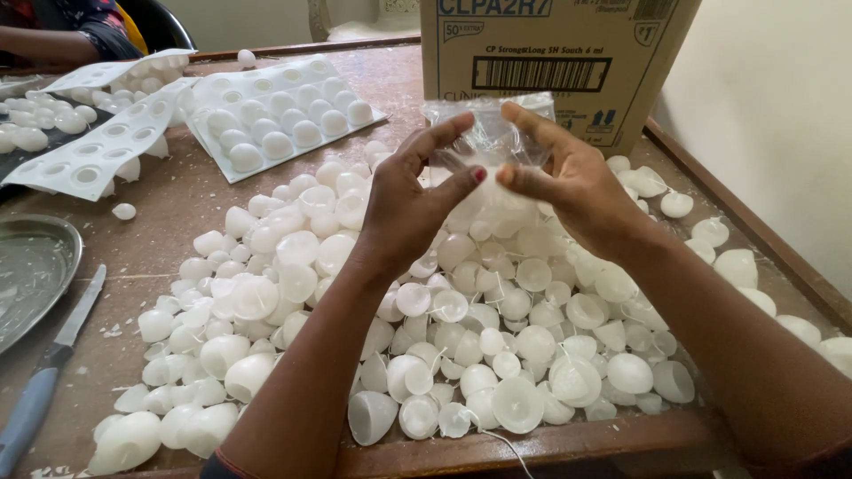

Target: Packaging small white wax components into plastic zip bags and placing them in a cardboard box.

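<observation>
hands pinching a clear plastic bag over white wax candles

hands meet above the middle of the worn brown wooden table [169, 231], both raised off the surface. the left hand [410, 206] pinches one edge of a small clear crinkled plastic bag [490, 133] between thumb and fingertips, with the other fingers spread upward. the right hand [568, 182] grips the opposite edge of the same bag between thumb and forefinger, so the bag hangs stretched between them, just in front of a brown cardboard box [568, 53] that stands at the far side of the table.

below the hands lies a broad heap of white dome-shaped wax candles [479, 337] with thin wicks, spread across the tabletop from the near edge up toward the box; some lie dome up, others flat face up. a few more sit apart along the right rim.

at the far left, white silicone mould trays [266, 106] with round cavities rest on the table, some cavities filled with white wax domes. a round grey metal plate [31, 266] sits at the left edge, and just beside it lies a knife with a blue handle [49, 372], blade pointing away. another person's arm in a patterned sleeve [62, 35] shows in the top left corner.
</observation>
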